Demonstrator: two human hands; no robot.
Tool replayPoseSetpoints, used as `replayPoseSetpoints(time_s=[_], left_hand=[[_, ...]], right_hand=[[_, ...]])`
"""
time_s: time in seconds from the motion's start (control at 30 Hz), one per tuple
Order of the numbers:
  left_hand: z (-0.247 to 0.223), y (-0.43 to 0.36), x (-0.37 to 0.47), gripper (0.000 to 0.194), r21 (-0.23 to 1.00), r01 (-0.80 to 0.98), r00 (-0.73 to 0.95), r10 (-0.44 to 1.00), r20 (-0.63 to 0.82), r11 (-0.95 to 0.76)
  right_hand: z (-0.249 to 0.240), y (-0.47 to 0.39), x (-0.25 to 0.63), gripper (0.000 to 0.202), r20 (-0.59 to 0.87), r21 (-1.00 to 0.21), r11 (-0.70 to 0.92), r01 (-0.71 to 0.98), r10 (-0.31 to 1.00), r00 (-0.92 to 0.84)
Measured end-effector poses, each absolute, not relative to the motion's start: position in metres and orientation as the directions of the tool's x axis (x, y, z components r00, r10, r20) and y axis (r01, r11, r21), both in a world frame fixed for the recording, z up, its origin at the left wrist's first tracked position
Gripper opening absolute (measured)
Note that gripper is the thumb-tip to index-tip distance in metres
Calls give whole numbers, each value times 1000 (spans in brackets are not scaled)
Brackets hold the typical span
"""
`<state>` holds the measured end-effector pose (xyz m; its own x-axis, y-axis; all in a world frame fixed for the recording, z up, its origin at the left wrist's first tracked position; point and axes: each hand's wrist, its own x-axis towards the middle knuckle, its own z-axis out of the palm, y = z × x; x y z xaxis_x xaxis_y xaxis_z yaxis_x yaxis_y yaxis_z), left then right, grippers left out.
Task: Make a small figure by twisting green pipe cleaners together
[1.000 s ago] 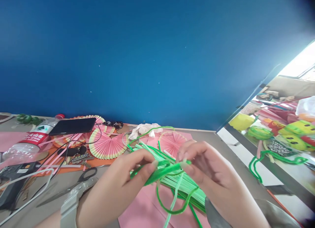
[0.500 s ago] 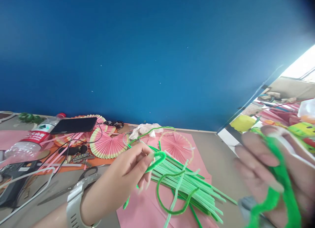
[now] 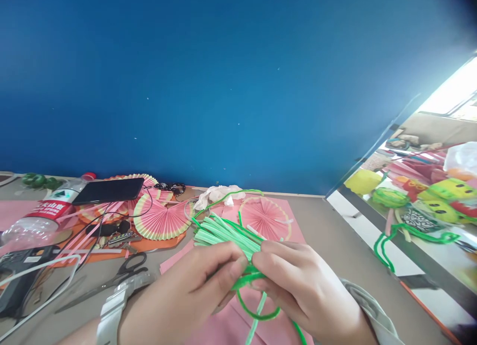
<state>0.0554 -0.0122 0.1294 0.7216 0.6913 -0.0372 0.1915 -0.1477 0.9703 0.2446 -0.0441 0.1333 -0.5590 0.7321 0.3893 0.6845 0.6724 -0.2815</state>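
Note:
My left hand [image 3: 201,280] and my right hand [image 3: 298,278] meet in the middle, fingers pinched together. Between them runs a bright green pipe cleaner [image 3: 248,279], held at either side by the fingertips. Just behind and beneath the hands lies a bundle of pale green pipe cleaners [image 3: 223,233] on pink paper [image 3: 219,330]. A darker green pipe cleaner [image 3: 263,317] curves below my fingers, crossed by a pale one. The fingers hide part of the bundle and the ends of the held piece.
Scissors [image 3: 100,285] lie left of my left wrist, near a black glue gun [image 3: 26,280]. Pink pleated paper fans [image 3: 164,216], a phone [image 3: 108,191] and a plastic bottle [image 3: 44,216] stand behind. On the right, bent green pipe cleaners [image 3: 413,231] lie near stuffed toys [image 3: 447,198].
My right hand has come in from the far right to meet the left, leaving the bent green pipe cleaners at the right. Both hands now grip the green piece the left held.

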Motion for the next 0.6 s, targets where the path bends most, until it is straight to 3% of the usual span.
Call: replayPoseSetpoints(time_s=[0.13, 0.23, 0.47, 0.6], left_hand=[[137, -15, 53, 19, 858, 227, 771, 623, 130, -460], [139, -17, 50, 17, 785, 214, 792, 573, 208, -581], [135, -15, 49, 23, 698, 324, 812, 566, 142, -639], [136, -11, 49, 27, 721, 331, 849, 526, 54, -609]], right_hand=[[130, -45, 245, 12, 403, -350, 711, 611, 702, -587], [130, -43, 244, 20, 422, -341, 737, 584, 675, -605], [136, -44, 243, 28, 411, -210, 774, 597, 624, -665], [140, -47, 243, 31, 295, -148, 764, 627, 640, -710]])
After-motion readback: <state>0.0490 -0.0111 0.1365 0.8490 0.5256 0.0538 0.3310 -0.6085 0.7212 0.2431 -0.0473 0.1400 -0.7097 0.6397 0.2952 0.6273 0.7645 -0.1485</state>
